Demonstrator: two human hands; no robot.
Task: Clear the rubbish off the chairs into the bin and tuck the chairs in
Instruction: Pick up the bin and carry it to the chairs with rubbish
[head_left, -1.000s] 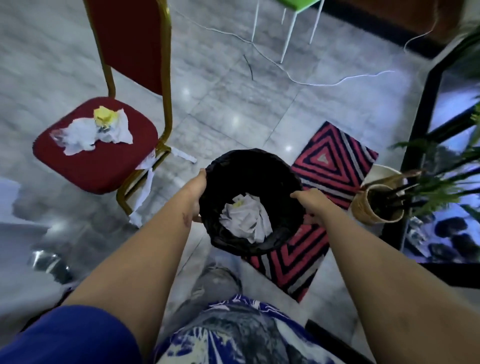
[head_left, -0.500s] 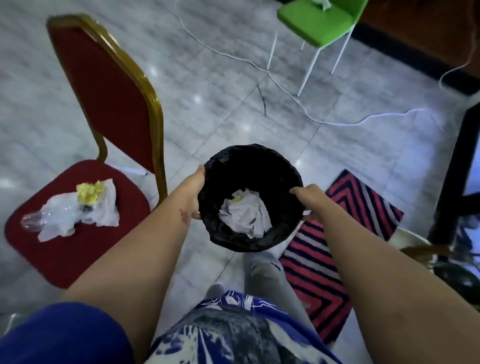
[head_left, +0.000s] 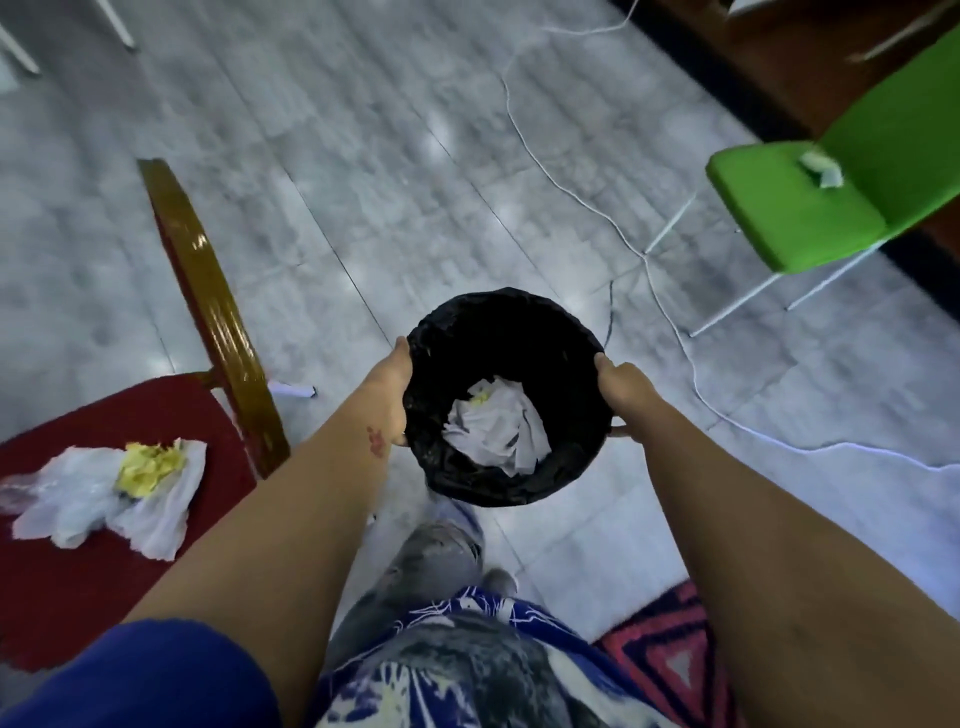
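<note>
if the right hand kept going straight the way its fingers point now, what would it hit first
The right hand already grips the rim of the round black-lined bin, fingers pointing up-left across its mouth; continuing, it would probably meet the far rim first, though depth is unclear.

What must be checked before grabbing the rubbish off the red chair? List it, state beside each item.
1. Bin held firmly: ok, left hand and right hand grip its rim on opposite sides.
2. A hand free to pick up: not ok, both are busy.
3. Room in the bin: ok, only crumpled paper at the bottom.
4. Rubbish on the red chair: ok, it lies loose on the seat, within view.
5. Green chair cleared: not ok, a scrap lies on it.
6. Cable across the floor: cannot tell if it is in the walking path.
</note>
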